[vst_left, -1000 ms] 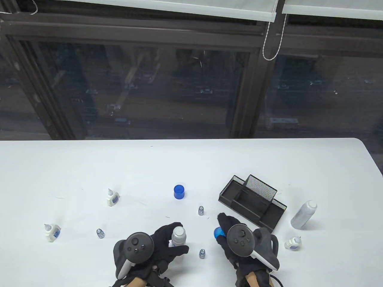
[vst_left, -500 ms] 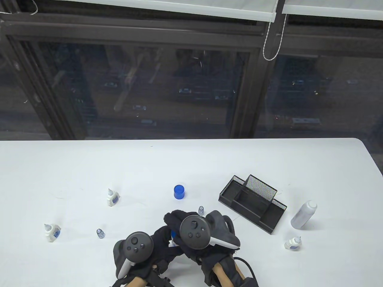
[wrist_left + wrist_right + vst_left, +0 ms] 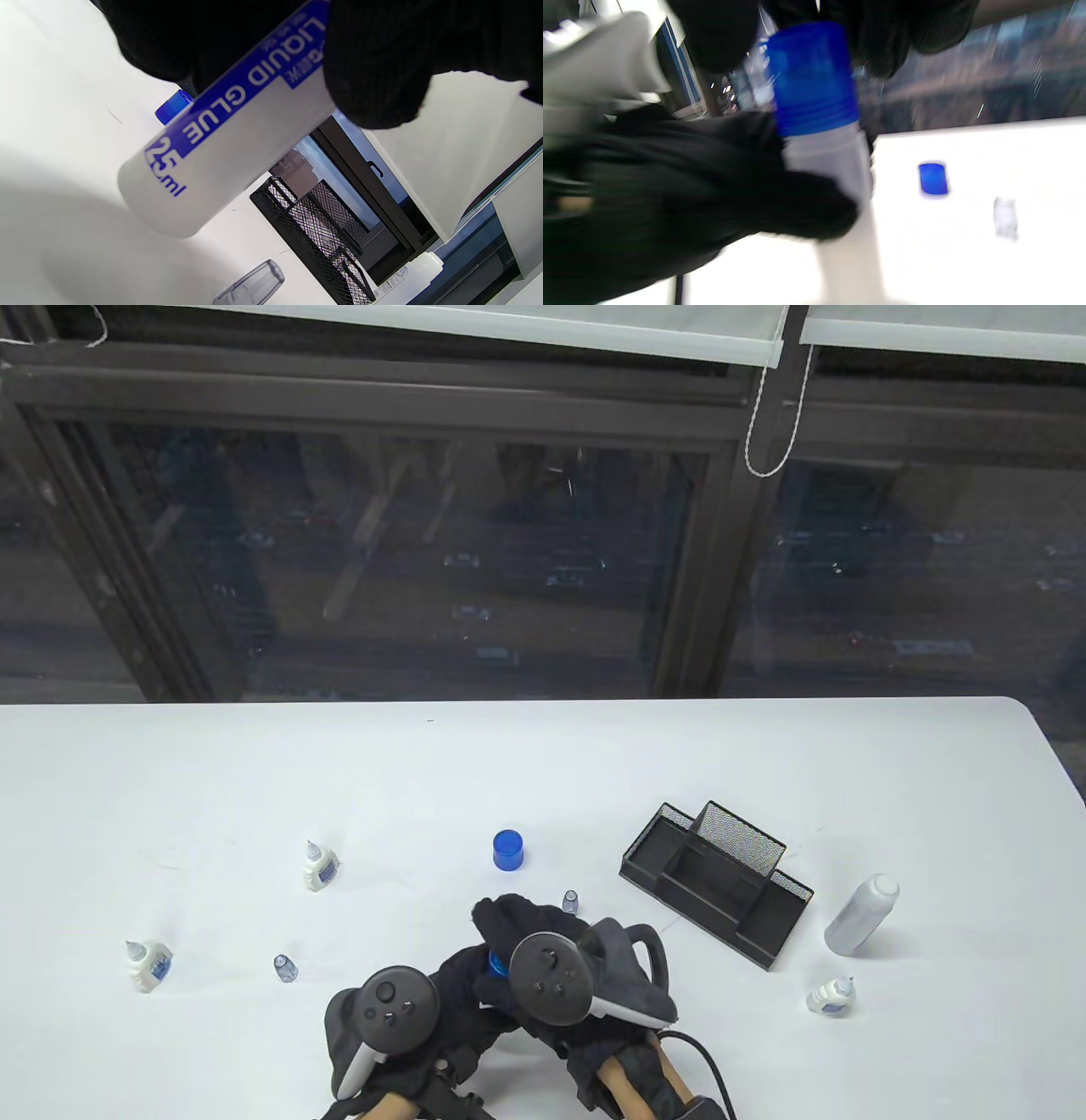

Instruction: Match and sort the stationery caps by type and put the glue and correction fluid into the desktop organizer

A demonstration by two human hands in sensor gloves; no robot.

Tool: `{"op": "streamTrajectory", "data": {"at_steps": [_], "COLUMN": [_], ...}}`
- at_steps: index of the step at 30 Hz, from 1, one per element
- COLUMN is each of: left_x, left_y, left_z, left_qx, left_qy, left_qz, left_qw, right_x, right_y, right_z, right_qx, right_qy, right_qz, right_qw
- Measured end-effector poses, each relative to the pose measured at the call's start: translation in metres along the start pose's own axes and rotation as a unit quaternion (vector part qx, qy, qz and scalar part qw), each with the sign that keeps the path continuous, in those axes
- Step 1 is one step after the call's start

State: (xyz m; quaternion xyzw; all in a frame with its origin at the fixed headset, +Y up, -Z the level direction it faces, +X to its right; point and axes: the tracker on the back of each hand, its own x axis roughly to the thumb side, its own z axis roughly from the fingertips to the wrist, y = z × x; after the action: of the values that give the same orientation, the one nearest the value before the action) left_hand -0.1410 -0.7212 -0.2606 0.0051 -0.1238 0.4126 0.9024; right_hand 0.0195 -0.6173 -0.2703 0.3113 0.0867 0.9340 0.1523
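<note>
My left hand point(image 3: 458, 997) grips a white liquid glue bottle point(image 3: 229, 140) upright near the table's front edge; in the table view the bottle is hidden under both hands. My right hand point(image 3: 513, 929) reaches over it and holds a blue cap point(image 3: 495, 963) on the bottle's neck. The right wrist view shows this blue cap point(image 3: 812, 72) sitting on the bottle point(image 3: 840, 190), with my right fingers around its top. The black mesh organizer point(image 3: 717, 882) stands to the right with nothing in it.
A second blue cap point(image 3: 507, 849) stands behind my hands. Small clear caps point(image 3: 570, 902) point(image 3: 285, 967) lie nearby. Correction fluid bottles point(image 3: 319, 867) point(image 3: 148, 963) stand at the left, another point(image 3: 831, 995) at the right beside an uncapped glue bottle point(image 3: 860, 914).
My right hand carried the blue cap leftward from beside the organizer onto the bottle in my left hand. It now covers the bottle and a clear cap that lay between the hands.
</note>
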Motion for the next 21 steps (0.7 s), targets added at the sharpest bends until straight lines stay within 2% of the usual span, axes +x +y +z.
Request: {"op": "streamTrajectory", "data": {"at_steps": [1, 2, 4, 6, 7, 9, 10, 11, 12, 13, 15, 16, 18, 19, 20, 21], "left_x": [0.0011, 0.002, 0.0031, 0.0033, 0.0036, 0.0042, 0.0044, 0.0048, 0.0052, 0.0046, 0.0042, 0.0043, 0.005, 0.0051, 0.0046, 0.0039], "left_y": [0.0008, 0.0009, -0.0001, -0.0006, -0.0004, 0.0001, 0.0001, 0.0002, -0.0005, -0.001, -0.0017, -0.0016, -0.0006, -0.0003, -0.0007, -0.001], "left_z": [0.0007, 0.0011, 0.0021, 0.002, 0.0018, 0.0014, 0.0014, 0.0015, 0.0017, 0.0023, 0.0027, 0.0027, 0.0028, 0.003, 0.0031, 0.0032], "left_qx": [0.002, 0.002, 0.0, 0.0, 0.0, 0.002, 0.003, 0.004, 0.0, 0.001, -0.001, 0.0, 0.003, 0.003, 0.003, 0.003], "left_qy": [-0.002, -0.004, -0.007, -0.007, -0.007, -0.008, -0.009, -0.01, -0.01, -0.011, -0.01, -0.01, -0.01, -0.01, -0.01, -0.009], "left_qz": [0.002, 0.002, -0.012, -0.008, -0.005, -0.002, -0.001, 0.0, -0.005, -0.011, -0.013, -0.011, -0.007, -0.008, -0.009, -0.009], "left_qw": [1.0, 1.0, 1.0, 1.0, 1.0, 1.0, 1.0, 1.0, 1.0, 1.0, 1.0, 1.0, 1.0, 1.0, 1.0, 1.0], "right_x": [0.0002, 0.0005, 0.0013, 0.0017, 0.0014, 0.0012, 0.0011, 0.0018, 0.002, 0.0024, 0.0025, 0.0018, 0.001, 0.0013, 0.0012, 0.0015], "right_y": [-0.0005, -0.0003, -0.0007, -0.0024, -0.0033, -0.0035, -0.0018, -0.0004, 0.0001, 0.0004, 0.0002, 0.0006, 0.0038, 0.0042, 0.0045, 0.0048], "right_z": [0.0009, 0.0013, 0.0033, 0.0063, 0.0068, 0.0039, 0.0018, 0.0019, 0.0027, 0.0033, 0.0047, 0.0046, 0.0009, 0.0022, 0.0017, 0.0022], "right_qx": [0.022, 0.005, -0.07, -0.121, -0.111, -0.031, 0.014, 0.015, -0.027, -0.08, -0.109, -0.082, 0.02, 0.026, -0.009, -0.055], "right_qy": [-0.01, -0.009, 0.044, 0.061, 0.051, -0.006, -0.013, -0.005, 0.006, 0.047, 0.063, 0.053, 0.01, 0.009, 0.012, 0.046], "right_qz": [-0.009, 0.001, 0.075, 0.119, 0.105, 0.034, 0.0, 0.003, 0.04, 0.097, 0.132, 0.112, 0.034, 0.029, 0.04, 0.076], "right_qw": [1.0, 1.0, 0.994, 0.984, 0.987, 0.999, 1.0, 1.0, 0.999, 0.991, 0.983, 0.989, 0.999, 0.999, 0.999, 0.995]}}
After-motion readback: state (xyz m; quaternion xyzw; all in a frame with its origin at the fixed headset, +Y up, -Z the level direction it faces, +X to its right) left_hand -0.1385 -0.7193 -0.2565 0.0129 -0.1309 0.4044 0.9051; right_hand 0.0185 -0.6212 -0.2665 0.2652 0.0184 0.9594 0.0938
